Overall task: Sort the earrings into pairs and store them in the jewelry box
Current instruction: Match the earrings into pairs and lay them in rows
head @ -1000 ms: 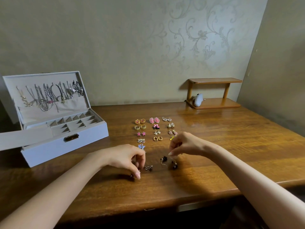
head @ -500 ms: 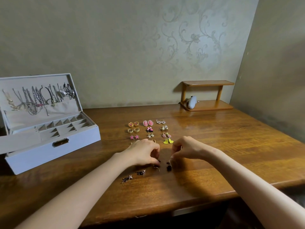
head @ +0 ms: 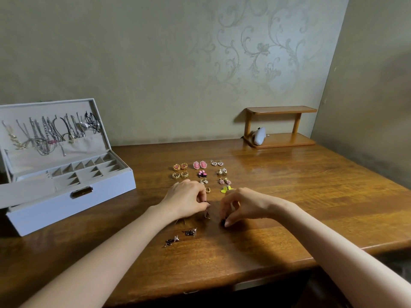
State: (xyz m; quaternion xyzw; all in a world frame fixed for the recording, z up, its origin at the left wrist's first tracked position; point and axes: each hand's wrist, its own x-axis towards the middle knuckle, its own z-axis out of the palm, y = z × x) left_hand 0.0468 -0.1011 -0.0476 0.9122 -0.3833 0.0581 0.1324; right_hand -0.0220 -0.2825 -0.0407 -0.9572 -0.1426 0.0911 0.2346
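1. Nearest, just short of the left hand on the body side: two dark twisted earrings, lying loose and slightly apart on the tabletop.
2. Next, both hands low and close together, knuckles up, fingers curled. Pinched in the left: a dark hook earring, hanging down. Pinched under the right hand, against the wood: a small dark earring.
3. Between those two pinches, only a narrow gap running left to right; probably being matched as a pair.
4. Just beyond the knuckles: sorted pairs in three columns, partly hidden behind the left hand.
5. Farther off, well left of the left hand: the jewelry box, lid up, compartments facing the hands. Nearer to the left hand for storing.
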